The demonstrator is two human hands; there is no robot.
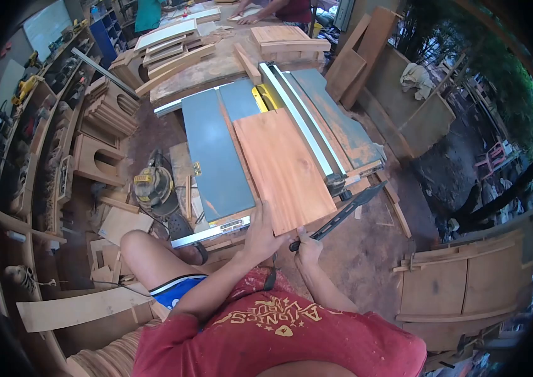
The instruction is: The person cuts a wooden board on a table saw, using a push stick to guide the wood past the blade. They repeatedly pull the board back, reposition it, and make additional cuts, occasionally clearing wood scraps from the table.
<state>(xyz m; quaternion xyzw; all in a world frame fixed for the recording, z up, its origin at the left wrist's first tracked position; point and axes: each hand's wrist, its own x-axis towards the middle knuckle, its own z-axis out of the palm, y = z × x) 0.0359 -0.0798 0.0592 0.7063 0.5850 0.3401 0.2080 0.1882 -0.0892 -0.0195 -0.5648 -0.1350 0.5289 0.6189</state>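
A wide reddish-brown wooden board (pixel 285 166) lies on the grey table saw (pixel 211 147), its right side along the long metal rip fence (pixel 304 122). Its far end reaches close to the yellow blade guard (pixel 264 98). My left hand (pixel 260 231) grips the board's near left corner, fingers along the left edge and thumb at the near edge. Closed around the handle end of a black push stick (pixel 348 210), my right hand (pixel 308 250) is just beside the near edge. The stick points out to the right, past the board's near right corner.
Behind the saw, a worktable (pixel 216 72) carries stacked panels (pixel 285 39), with other people's arms at its far side. A sander-like power tool (pixel 153 182) stands left of the saw. Shelves (pixel 40 144) line the left; cabinet panels (pixel 461 286) sit at right.
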